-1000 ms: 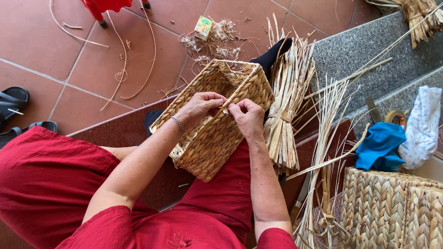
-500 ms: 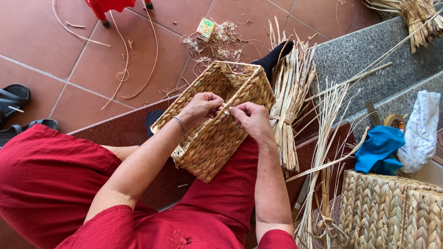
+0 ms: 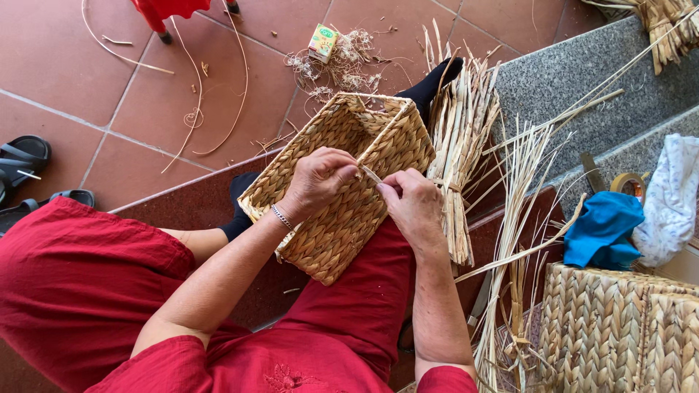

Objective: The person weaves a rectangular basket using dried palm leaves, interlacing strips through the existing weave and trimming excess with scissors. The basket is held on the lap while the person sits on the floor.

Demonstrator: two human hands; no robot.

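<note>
A rectangular woven straw basket (image 3: 342, 218) rests tilted on my lap, its open mouth facing away from me. My left hand (image 3: 317, 178) lies on the basket's side wall, fingertips pinching a thin straw strand (image 3: 370, 175). My right hand (image 3: 413, 204) meets it from the right and pinches the same strand against the weave. A silver bracelet (image 3: 281, 217) circles my left wrist. I wear red clothes.
A bundle of dried reeds (image 3: 459, 145) leans right of the basket, with loose stalks (image 3: 517, 218) fanning out. Another woven basket (image 3: 619, 327) stands at lower right under blue cloth (image 3: 601, 229) and white cloth (image 3: 670, 196). Tape roll (image 3: 630, 183), black sandals (image 3: 25, 164), small carton (image 3: 321, 42).
The hands stay together on the basket's side; the fingers have shifted slightly along the strand. The basket holds its position.
</note>
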